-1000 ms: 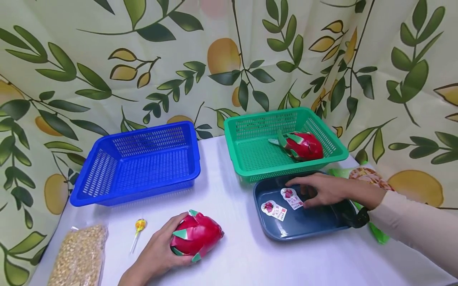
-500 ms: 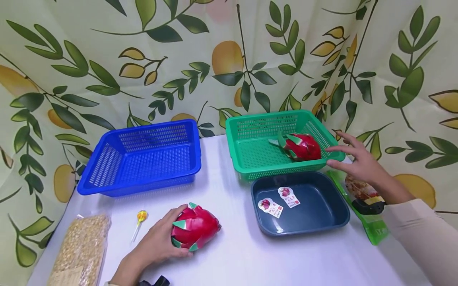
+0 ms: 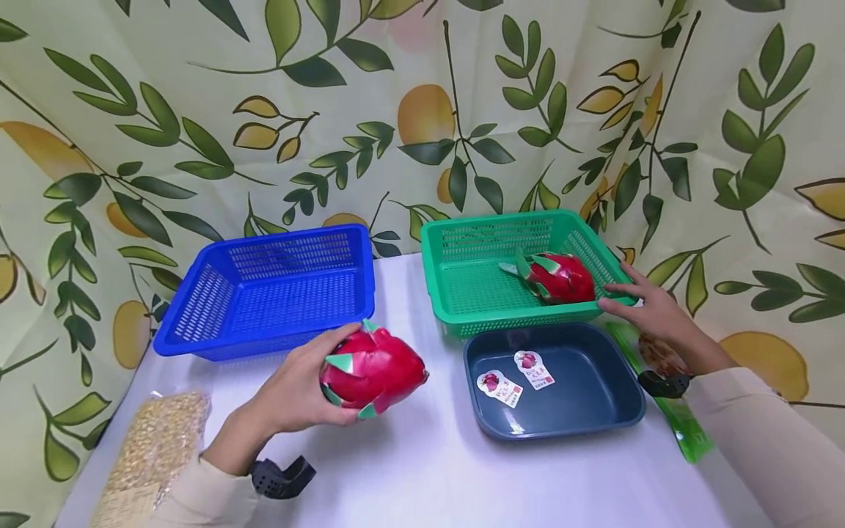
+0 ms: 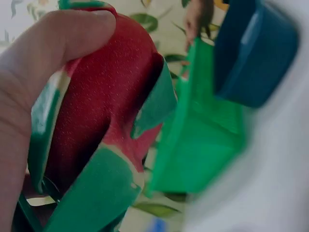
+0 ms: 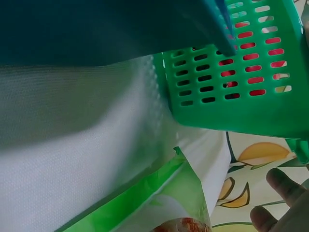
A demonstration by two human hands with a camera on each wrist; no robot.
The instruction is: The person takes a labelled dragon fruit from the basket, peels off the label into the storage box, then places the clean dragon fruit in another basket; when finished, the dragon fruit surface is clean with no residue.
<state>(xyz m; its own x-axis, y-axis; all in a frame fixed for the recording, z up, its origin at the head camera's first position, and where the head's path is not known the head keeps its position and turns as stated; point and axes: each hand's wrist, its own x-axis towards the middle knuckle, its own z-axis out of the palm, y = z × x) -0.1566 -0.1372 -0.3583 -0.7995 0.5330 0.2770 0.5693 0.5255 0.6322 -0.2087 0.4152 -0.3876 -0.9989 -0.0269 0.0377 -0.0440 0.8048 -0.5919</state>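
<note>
My left hand [image 3: 297, 389] holds a dragon fruit [image 3: 376, 370], red with green scales, above the table in front of the blue basket [image 3: 264, 345]. Thumb and fingers lie around its stem end; in the left wrist view the thumb [image 4: 82, 34] presses on the red skin. My right hand [image 3: 653, 312] is at the right front corner of the green basket [image 3: 462, 320], with its fingertips right at the rim. In the right wrist view two of its fingers [image 5: 285, 186] stretch out below the basket wall. Another dragon fruit [image 3: 564, 279] lies inside the green basket.
A dark blue tray [image 3: 574, 400] with two dragon-fruit labels [image 3: 500, 387] stands before the green basket. A green packet [image 3: 689, 433] lies to its right, partly under the right forearm. A bag of pale grains [image 3: 152, 440] lies at the left. A patterned curtain hangs behind.
My left hand has lifted the dragon fruit off the table, up and toward the blue basket. My right hand has moved from over the dark blue tray to the green basket's corner.
</note>
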